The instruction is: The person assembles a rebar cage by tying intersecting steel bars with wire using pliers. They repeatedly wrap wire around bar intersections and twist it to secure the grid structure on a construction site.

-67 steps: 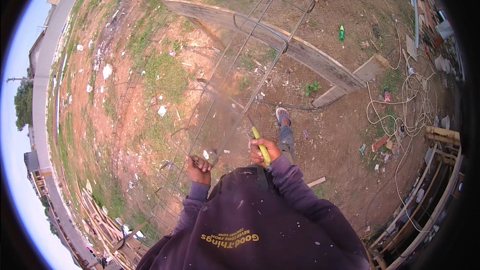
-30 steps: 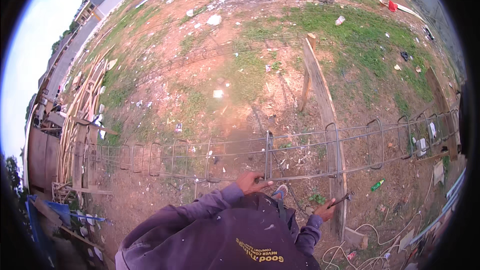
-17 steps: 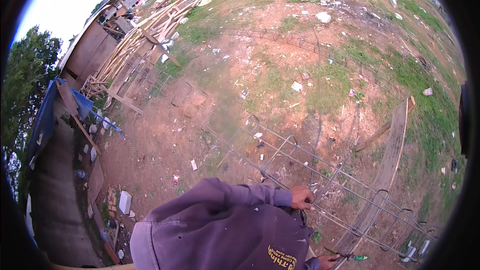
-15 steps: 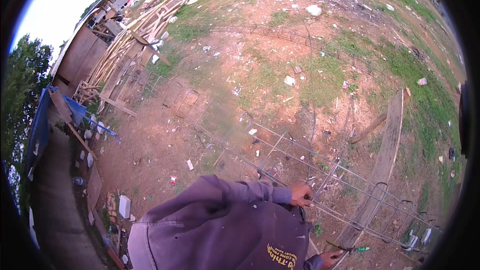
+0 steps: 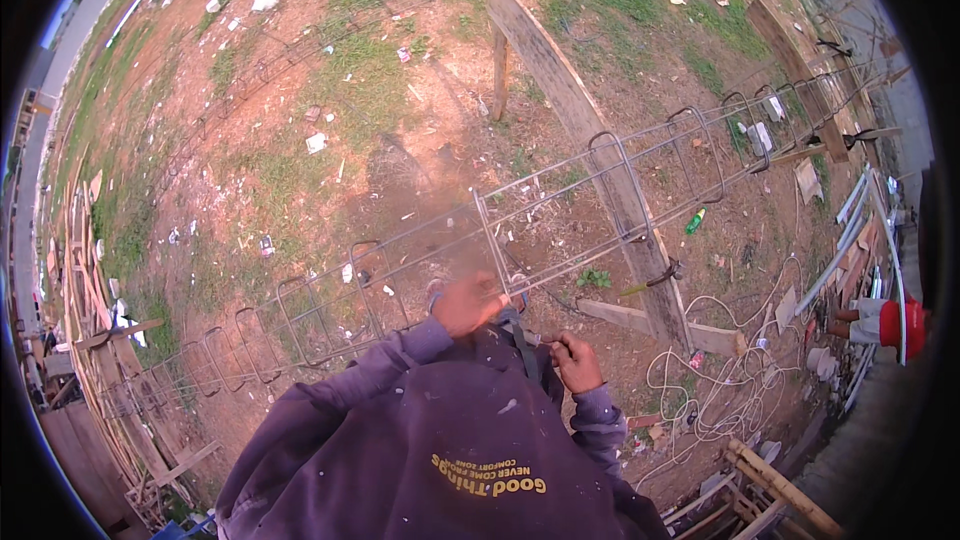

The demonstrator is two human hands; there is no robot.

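Note:
A long cage of steel rebar (image 5: 560, 183), its bars ringed by bent rectangular stirrups, runs across in front of me. My left hand (image 5: 468, 304) is at the cage's near side, fingers closed at the lower corner of a stirrup (image 5: 487, 240); blur softens the fingertips. Close to my waist, right of a dark hanging strap (image 5: 526, 348), my right hand (image 5: 575, 362) has thumb and fingers pinched together. What they hold, if anything, is too small to name. Under the cage, an upright-edged wooden plank (image 5: 600, 155) supports it.
A wooden post (image 5: 501, 50) props the plank's far end. Tangled pale rope (image 5: 700, 390) lies at right, below a green bottle (image 5: 695, 221). Another plank support (image 5: 800, 75) stands farther right. A person in red (image 5: 903, 325) is at the right edge. Stacked timber (image 5: 80, 280) lies left.
My view has swung to the right. My right hand has come from beside the plank to my waist, and its fingers are now pinched. My left hand is now at a stirrup corner.

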